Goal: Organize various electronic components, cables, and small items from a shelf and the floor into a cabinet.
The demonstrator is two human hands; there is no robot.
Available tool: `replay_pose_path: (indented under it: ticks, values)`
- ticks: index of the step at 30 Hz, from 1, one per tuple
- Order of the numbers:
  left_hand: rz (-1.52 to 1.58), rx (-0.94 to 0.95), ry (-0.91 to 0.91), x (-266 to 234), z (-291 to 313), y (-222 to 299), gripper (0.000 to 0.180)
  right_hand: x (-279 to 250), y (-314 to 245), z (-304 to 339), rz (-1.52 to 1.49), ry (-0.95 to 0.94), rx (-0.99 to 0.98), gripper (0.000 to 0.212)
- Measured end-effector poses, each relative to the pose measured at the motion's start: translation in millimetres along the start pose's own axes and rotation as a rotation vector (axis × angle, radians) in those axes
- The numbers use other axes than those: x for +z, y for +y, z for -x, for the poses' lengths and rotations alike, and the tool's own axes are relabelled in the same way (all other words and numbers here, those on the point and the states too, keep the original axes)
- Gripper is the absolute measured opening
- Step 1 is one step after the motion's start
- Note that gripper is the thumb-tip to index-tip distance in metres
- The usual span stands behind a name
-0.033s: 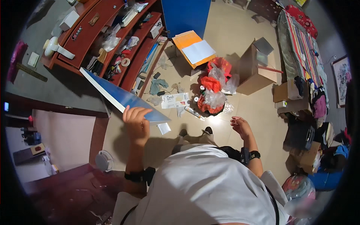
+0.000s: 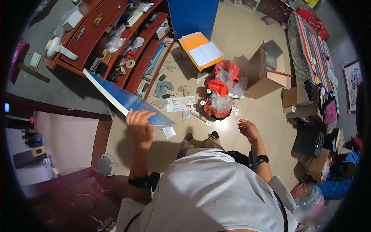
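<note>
Head view: the left hand (image 2: pixel 140 128) holds the panel (image 2: pixel 129 99) by its near edge, fingers bent over the rim (how firm the hold is, I cannot tell; the palm side is hidden). The blue panel lies mostly up and to the left of this hand, its long axis slanting from upper left, just by the cabinet (image 2: pixel 92 33), to lower right. The hand sits past its middle, toward the lower-right end. The left hand is plainly the nearer one; the right hand (image 2: pixel 249 130) is well apart, empty, its fingers loosely curled over the floor.

Just below the panel's lower-right end is a small white packet (image 2: pixel 168 132). Beyond, between the hands, a flat white box (image 2: pixel 181 103) lies beside a tube (image 2: pixel 199 116), which slants down to the right. Next comes a heap of red bags (image 2: pixel 217 87) with clear bags (image 2: pixel 222 103) bunched among them; what they hold cannot be made out.

Farther off, a tall carton (image 2: pixel 257 83) stands with a grey sheet (image 2: pixel 272 48) at its top, its inside unreadable. The cabinet's open shelves hold a tape roll (image 2: pixel 130 63), crumpled clear plastic and papers.
</note>
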State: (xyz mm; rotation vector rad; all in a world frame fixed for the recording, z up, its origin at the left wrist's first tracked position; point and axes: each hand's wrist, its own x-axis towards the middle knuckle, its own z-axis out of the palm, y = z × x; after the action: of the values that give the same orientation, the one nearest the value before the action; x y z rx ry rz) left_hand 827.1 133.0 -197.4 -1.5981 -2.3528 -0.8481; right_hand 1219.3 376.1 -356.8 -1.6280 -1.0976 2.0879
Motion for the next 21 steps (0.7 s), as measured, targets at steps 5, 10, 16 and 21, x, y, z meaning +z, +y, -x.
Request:
replay_pose_path:
  ticks: [5,10,16,21]
  values:
    - [-0.104,-0.1,0.117,8.9,1.3,8.7,0.036,-33.9,-41.4,-26.3,0.043,-0.045,-0.048,0.024]
    - [-0.143,-0.24,0.236,23.7,-2.9,18.2,0.042,-80.9,-63.6,-43.9,0.045,-0.054,-0.073,0.025]
    - [-0.213,-0.295,0.284,32.7,0.7,20.3,0.041,-121.4,-71.9,-57.8,-0.03,-0.041,-0.042,0.023]
    - [-0.185,-0.259,0.351,33.9,3.0,30.2,0.033,-132.7,-76.5,-66.3,-0.063,-0.105,-0.067,0.021]
